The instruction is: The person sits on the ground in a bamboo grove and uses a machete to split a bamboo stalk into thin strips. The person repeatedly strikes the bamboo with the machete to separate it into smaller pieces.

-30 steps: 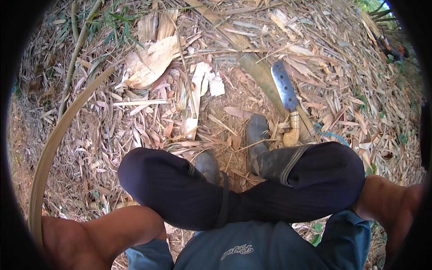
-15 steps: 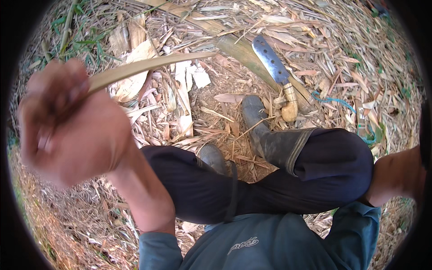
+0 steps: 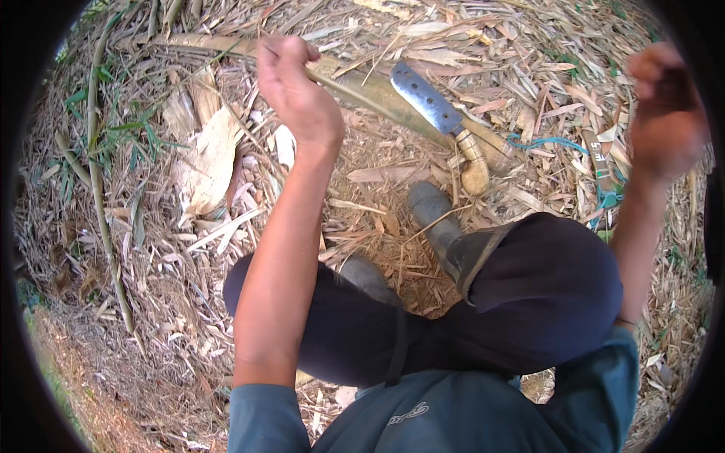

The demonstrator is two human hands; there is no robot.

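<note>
My left hand is raised over the ground ahead of me, its fingers closed on a thin bamboo strip. The strip looks narrow here and slants to the right, above a flat piece of split bamboo. My right hand is up at the right edge, blurred, with its fingers curled in; whatever may be inside them is hidden. Between the hands, a machete lies on the split bamboo. Its broad blade has several holes, and its curved, wrapped handle points toward my boots.
Dry leaves and shavings cover the ground. A blue cord lies at the right beside a flat strap-like piece. Pale sheath pieces and a green stalk are at the left. My boots are below the machete.
My left hand has moved away from me and to the right with the strip, which now looks thinner. My right hand has come up into view at the right.
</note>
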